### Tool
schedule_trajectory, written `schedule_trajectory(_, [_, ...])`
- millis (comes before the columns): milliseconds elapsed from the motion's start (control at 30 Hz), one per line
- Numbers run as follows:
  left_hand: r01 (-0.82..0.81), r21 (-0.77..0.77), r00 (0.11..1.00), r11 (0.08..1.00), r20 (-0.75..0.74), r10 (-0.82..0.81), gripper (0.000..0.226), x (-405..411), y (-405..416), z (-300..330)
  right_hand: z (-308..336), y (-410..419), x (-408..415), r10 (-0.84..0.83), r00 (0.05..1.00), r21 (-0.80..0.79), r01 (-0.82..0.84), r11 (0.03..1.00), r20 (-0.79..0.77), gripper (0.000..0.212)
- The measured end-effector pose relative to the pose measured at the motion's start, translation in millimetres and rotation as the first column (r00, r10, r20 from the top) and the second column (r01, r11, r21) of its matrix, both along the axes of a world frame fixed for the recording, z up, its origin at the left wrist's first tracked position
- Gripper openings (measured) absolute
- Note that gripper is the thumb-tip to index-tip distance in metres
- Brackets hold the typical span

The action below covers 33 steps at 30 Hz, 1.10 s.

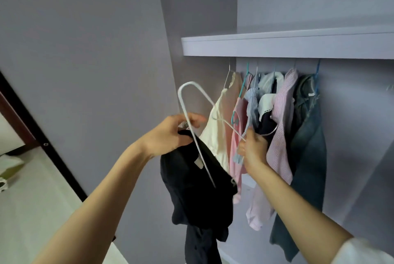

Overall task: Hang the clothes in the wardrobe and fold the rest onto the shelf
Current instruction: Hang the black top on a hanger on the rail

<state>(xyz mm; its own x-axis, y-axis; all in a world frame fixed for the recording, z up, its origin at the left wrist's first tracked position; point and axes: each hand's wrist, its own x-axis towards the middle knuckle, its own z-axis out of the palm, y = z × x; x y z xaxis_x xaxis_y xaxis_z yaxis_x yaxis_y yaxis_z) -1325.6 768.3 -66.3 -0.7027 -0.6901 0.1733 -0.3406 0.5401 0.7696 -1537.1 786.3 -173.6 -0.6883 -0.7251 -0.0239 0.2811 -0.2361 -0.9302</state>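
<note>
Between hands (170,133), thin wire hanger (187,114)

Garments hanging on rail: six, among them one cream top (217,127) and one pair of blue jeans (309,157). Black garment (198,189): one. White wire hanger (191,114): one. White shelf (287,47): one.
</note>
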Motion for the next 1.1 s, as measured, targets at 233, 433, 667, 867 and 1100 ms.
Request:
schedule_trajectory(233, [-0.238,-0.346,0.84,0.907,0.396,0.372,0.021,13.0,-22.3,-29.8,46.4,0.8,-30.0,-0.156,0.981,-0.209,0.129,0.969,-0.117,0.061])
schedule_trajectory(433, [-0.136,-0.212,0.983,0.968,0.095,0.159,0.018,-11.9,-8.4,-10.1,34.8,-6.6,-6.9,0.073,0.95,-0.144,-0.03,0.989,0.302,0.042])
schedule_trajectory(667, [-0.042,0.018,0.984,0.999,-0.173,0.044,0.018,-4.0,1.2,12.7,14.2,-17.6,27.7,0.051,0.994,-0.185,-0.033,0.982,0.097,0.034])
schedule_trajectory(867, [-0.303,-0.143,0.95,0.942,0.029,0.31,0.021,37.3,-17.6,4.2,-3.9,-22.0,9.3,-0.196,0.849,-0.032,0.207,0.978,-0.49,0.054])
schedule_trajectory(1100, [-0.469,-0.302,0.652,0.83,0.514,0.557,0.028,67.9,-39.3,-51.5,12.7,-24.8,-2.3,-0.277,0.401,-0.205,0.214,0.955,-0.873,0.034])
